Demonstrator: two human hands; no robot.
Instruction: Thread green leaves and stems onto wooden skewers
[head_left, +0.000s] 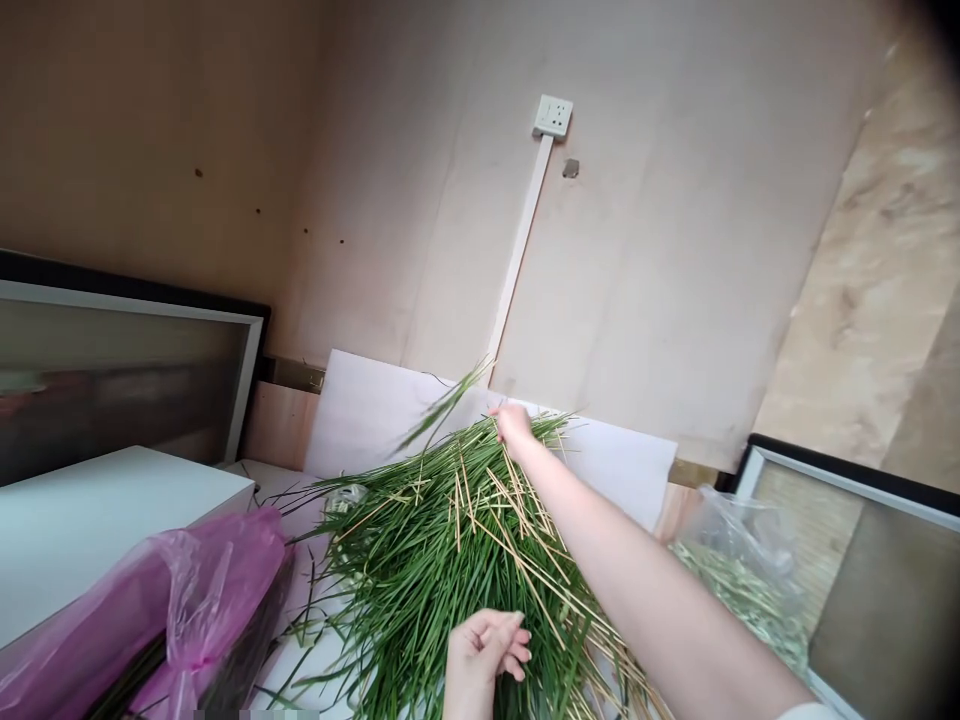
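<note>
A large heap of long green grass blades (420, 560) with pale straw-coloured stalks (517, 500) is spread before me. My right hand (514, 428) reaches to the far top of the heap, its fingers closed among the stem ends. What it grips is too small to make out. Just left of it, a blurred green tuft (444, 405) sticks up above the heap. Low in the middle, my left hand (489, 645) hovers over the near blades. Its fingers are loosely curled and apart, with nothing seen in them.
On the left lie a pink plastic bag (217, 570) and a white box (127, 510). A clear bag of pale green pieces (742, 560) stands at the right. Dark-framed panels (251, 380) flank the scene. A wall socket (553, 117) sits above white boards (375, 410).
</note>
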